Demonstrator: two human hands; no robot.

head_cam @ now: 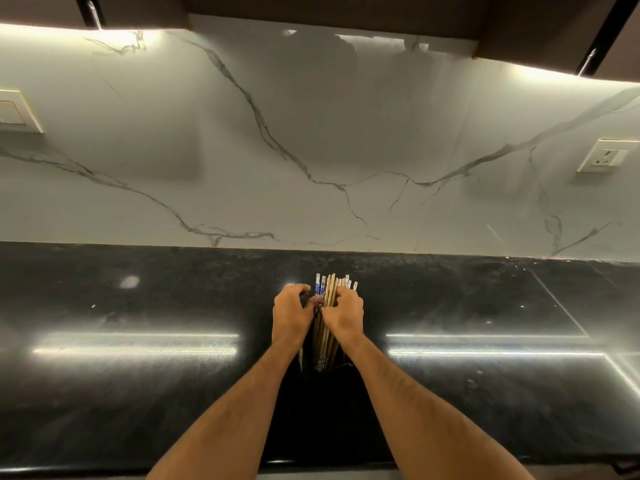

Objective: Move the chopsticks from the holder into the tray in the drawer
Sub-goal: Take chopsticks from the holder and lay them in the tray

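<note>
Gripping a bundle of chopsticks (328,299) from either side, the left hand (292,311) and right hand (344,311) curl their fingers round it. It stands over the black counter (138,375), just below frame centre, tips toward 12 o'clock; any holder is hidden.

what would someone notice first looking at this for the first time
Probably the two hands at the centre: the left hand and right hand both grip a bundle of chopsticks above the black counter. Behind it rises a white marble wall with grey veins, a socket at its right.
</note>
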